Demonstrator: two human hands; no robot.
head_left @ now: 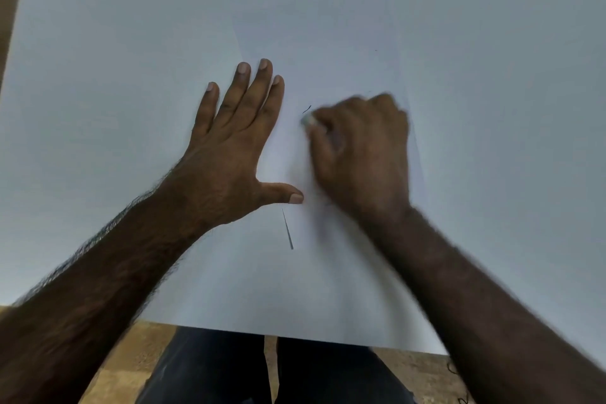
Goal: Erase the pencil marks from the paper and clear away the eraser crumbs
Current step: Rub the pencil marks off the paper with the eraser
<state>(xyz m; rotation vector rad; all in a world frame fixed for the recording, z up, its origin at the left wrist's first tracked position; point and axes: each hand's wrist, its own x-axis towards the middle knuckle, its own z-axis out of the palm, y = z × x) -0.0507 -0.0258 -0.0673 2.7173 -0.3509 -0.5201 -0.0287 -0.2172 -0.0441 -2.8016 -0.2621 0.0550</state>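
My left hand (229,154) lies flat, fingers spread, on the paper (328,272); my right hand (360,151) pinches the eraser (308,121) just below a short pencil mark (306,109).

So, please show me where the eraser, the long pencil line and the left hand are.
eraser (308,121): head view, on its pale tip showing past the fingers.
long pencil line (288,233): head view, on its middle.
left hand (229,154): head view, on its back.
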